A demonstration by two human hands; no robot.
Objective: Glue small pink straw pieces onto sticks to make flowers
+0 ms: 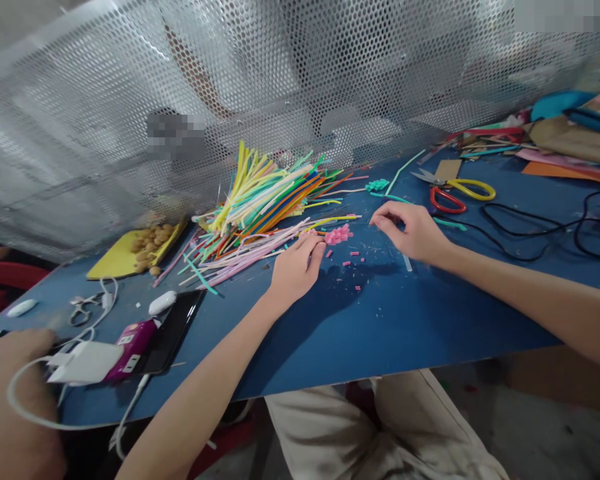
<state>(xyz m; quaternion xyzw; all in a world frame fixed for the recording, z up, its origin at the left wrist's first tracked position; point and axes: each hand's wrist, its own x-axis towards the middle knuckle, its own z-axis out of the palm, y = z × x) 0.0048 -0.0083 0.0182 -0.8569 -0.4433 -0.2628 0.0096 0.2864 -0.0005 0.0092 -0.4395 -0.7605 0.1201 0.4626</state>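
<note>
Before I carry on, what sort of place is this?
Probably a craft workshop bench: bundled colored stems, red-and-yellow-handled scissors and small pink offcuts lie on a blue tabletop before a perforated metal screen.

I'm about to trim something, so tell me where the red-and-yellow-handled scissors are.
In the head view, the scissors lie right of centre on the blue table, just beyond the right hand, beside the brown card.
</note>
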